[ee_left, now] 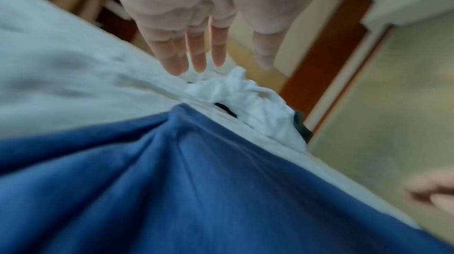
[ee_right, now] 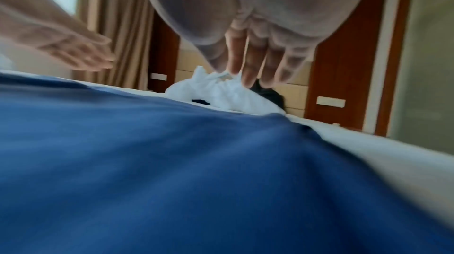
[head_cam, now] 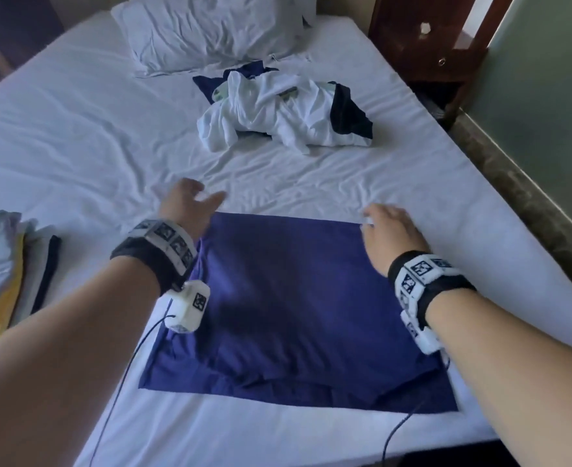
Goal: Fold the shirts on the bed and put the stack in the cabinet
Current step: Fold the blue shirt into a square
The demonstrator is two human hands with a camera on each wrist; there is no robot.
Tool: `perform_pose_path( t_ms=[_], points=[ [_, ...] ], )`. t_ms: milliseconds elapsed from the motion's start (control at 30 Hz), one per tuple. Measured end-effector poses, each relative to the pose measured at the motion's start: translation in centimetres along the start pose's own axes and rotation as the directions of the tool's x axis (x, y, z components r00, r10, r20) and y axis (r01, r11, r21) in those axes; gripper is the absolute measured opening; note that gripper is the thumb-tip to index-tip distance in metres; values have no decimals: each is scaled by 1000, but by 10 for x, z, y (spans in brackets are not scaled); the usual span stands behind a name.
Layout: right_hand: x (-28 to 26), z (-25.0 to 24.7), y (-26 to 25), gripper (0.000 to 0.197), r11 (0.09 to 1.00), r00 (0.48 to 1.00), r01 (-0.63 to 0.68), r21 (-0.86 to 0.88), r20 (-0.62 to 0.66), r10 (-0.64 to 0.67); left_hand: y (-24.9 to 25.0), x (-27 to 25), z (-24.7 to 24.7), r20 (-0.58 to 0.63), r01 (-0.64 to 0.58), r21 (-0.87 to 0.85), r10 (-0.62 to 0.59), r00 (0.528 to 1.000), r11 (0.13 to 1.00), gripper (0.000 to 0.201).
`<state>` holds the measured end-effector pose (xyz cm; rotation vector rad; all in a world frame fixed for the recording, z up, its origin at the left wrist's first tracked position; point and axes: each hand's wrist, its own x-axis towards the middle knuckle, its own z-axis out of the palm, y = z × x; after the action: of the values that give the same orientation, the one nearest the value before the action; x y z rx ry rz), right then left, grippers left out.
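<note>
Both hands, left hand (head_cam: 190, 205) and right hand (head_cam: 390, 230), hover with fingers spread, empty, above the folded blue shirt (head_cam: 298, 311), seemingly reaching for the crumpled shirts (head_cam: 284, 116) at twelve o'clock.

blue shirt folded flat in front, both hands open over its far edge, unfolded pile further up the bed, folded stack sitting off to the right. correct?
One error: the folded stack lies to the left of the blue shirt, as the head view shows. The rest holds: left hand and right hand open over its far edge, unfolded pile further up the bed.
</note>
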<state>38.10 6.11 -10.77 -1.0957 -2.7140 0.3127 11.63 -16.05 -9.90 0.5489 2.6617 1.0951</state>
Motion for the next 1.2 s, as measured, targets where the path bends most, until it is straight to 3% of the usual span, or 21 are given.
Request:
perform_pose_path(
  t_ms=[67,133,167,333,467,533,567,667,733,800,867,933,1000,1033,1100,1133,1200],
  points=[
    [-7,19,-16,53,998,981,44,-45,193,-35,6,-23,21,176,-90,153,62,982,984,63],
    [-12,39,-19,81,991,911,-12,-131,406,65,-7,-41,44,405,-184,420,-2,914,889,79],
    [-12,47,-17,87,987,880,-34,-158,464,105,-15,-46,51,448,-204,504,-52,893,839,84],
    [-2,61,-7,92,983,830,-38,-180,543,131,-28,-35,65,502,-189,573,-160,850,797,86],
    [-1,55,-9,89,989,810,-47,-143,573,121,-27,-35,66,483,-154,540,-154,862,828,80],
    [0,38,-8,77,997,817,-64,-43,571,78,-28,-34,59,479,-153,475,-109,871,866,67],
    [1,24,-6,64,994,848,-102,37,526,67,-22,-34,51,452,-128,390,-68,890,912,63],
    [-9,-16,7,30,958,949,-237,163,252,192,-4,-41,29,161,-30,100,14,987,995,56],
    [-24,-32,24,21,943,935,-317,100,199,293,13,-60,23,48,-26,-73,30,998,997,43],
    [-47,-36,39,18,897,870,-436,73,287,400,26,-86,28,68,12,-334,11,998,942,39],
    [-72,-31,50,31,864,807,-501,56,390,443,34,-111,49,121,91,-600,-22,992,795,38],
    [-90,-26,57,40,861,798,-505,62,415,438,52,-138,71,209,175,-776,-15,978,606,24],
    [-102,-21,59,45,845,793,-520,120,434,427,70,-161,90,326,291,-839,-2,945,460,30],
    [-107,-17,61,47,841,795,-522,144,438,419,74,-171,100,378,340,-833,0,926,437,41],
    [-115,-12,66,48,855,808,-499,141,433,400,74,-189,116,452,401,-774,-16,892,489,56],
    [-118,-8,69,49,865,817,-481,140,429,385,70,-195,123,461,406,-750,-28,887,522,61],
    [-121,-8,74,44,866,831,-467,180,424,360,66,-204,131,452,414,-760,-51,891,500,65]
  ],
)
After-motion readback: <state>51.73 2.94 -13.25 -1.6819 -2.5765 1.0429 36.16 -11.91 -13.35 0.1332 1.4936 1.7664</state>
